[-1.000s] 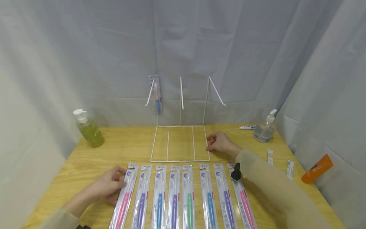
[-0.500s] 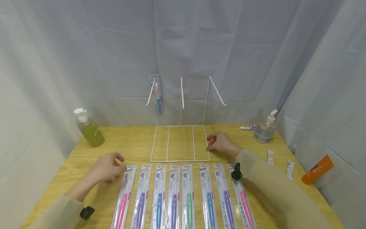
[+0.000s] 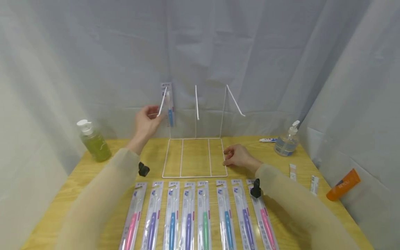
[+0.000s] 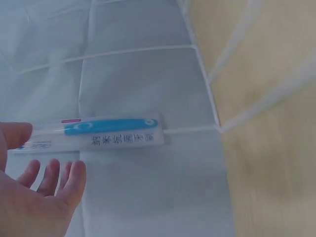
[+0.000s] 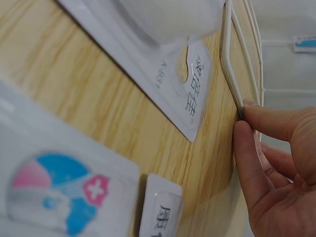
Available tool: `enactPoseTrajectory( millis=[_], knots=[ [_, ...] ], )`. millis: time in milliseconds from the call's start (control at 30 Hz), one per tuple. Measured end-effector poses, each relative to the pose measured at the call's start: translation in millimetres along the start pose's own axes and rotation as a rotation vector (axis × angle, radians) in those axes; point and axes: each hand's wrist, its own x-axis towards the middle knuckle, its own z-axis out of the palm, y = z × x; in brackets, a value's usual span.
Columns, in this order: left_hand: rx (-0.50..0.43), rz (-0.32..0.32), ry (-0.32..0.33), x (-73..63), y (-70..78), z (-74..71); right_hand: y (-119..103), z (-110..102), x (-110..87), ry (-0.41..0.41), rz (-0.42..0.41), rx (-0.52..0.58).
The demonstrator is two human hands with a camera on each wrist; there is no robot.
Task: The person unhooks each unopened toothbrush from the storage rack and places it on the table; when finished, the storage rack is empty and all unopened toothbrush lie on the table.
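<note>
A white wire rack [image 3: 195, 177] with three hooks stands at the back of the table. A packaged blue toothbrush [image 3: 170, 117] hangs from its left hook. My left hand [image 3: 146, 121] is raised beside that hook, fingers parted; in the left wrist view the thumb [image 4: 17, 135] overlaps the left part of the package [image 4: 113, 133] while the other fingers stay below it, not closed round it. My right hand [image 3: 239, 155] pinches the right side wire of the rack base, between thumb and forefinger in the right wrist view. Several packaged toothbrushes [image 3: 204, 222] lie in a row in front.
A green pump bottle [image 3: 97, 144] stands at the left, a clear pump bottle [image 3: 285, 143] at the right with a small white tube [image 3: 267, 140] beside it. Two small sachets [image 3: 314, 184] and an orange tube [image 3: 343, 184] lie on the right. Grey curtains [image 3: 125, 62] surround the table.
My left hand has left the pink toothbrush package at the row's left end and moved up and forward to the hanging toothbrush. My right hand has stayed on the rack.
</note>
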Motion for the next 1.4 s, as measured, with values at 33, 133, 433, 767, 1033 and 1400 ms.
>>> enactPoseTrajectory(
  millis=[33, 133, 433, 767, 1033, 1400],
  knots=[
    [-0.015, -0.003, 0.020, 6.3, 1.5, 4.1, -0.3, 1.2, 0.0, -0.002, 0.004, 0.011],
    [-0.043, -0.017, 0.068, 18.6, 3.3, 12.7, -1.8, 5.1, -0.6, -0.010, 0.003, 0.026],
    [-0.056, -0.088, 0.188, 39.0, 2.6, 31.9, -5.4, 6.5, -2.3, -0.002, 0.009, 0.045],
    [-0.055, -0.043, 0.132, 24.7, 28.6, 46.7, -3.6, 3.0, -0.5, 0.007, 0.005, -0.004],
    [0.009, 0.089, -0.104, -6.8, 34.5, 45.0, 2.8, 3.2, 0.2, -0.006, 0.004, -0.037],
    [-0.065, -0.055, -0.409, -71.0, 10.4, -15.8, -0.4, 0.6, 1.6, 0.008, 0.009, -0.054]
  ],
)
